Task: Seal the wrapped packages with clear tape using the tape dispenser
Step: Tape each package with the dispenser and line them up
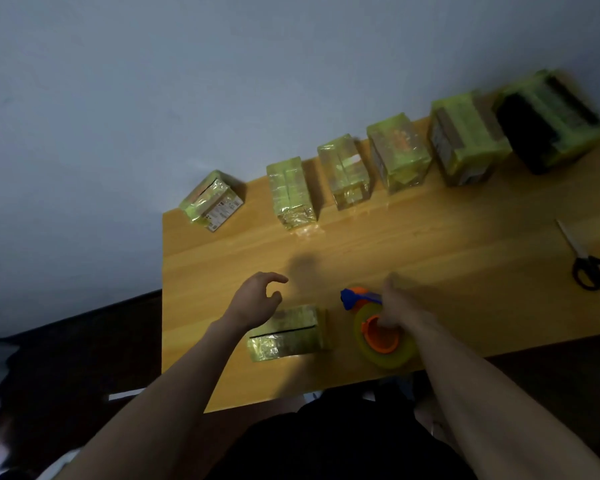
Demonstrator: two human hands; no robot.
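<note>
while six wrapped packages line the far edge of the table, seemingly set aside, one package lies near the front edge, likely the one to seal. the left hand hovers just above it, fingers loosely curled and holding nothing. the right hand rests on the tape dispenser beside it; blur hides its grip. scissors lie well apart.

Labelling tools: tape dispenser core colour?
Orange core on the tape dispenser, with a blue head; head view.
</note>
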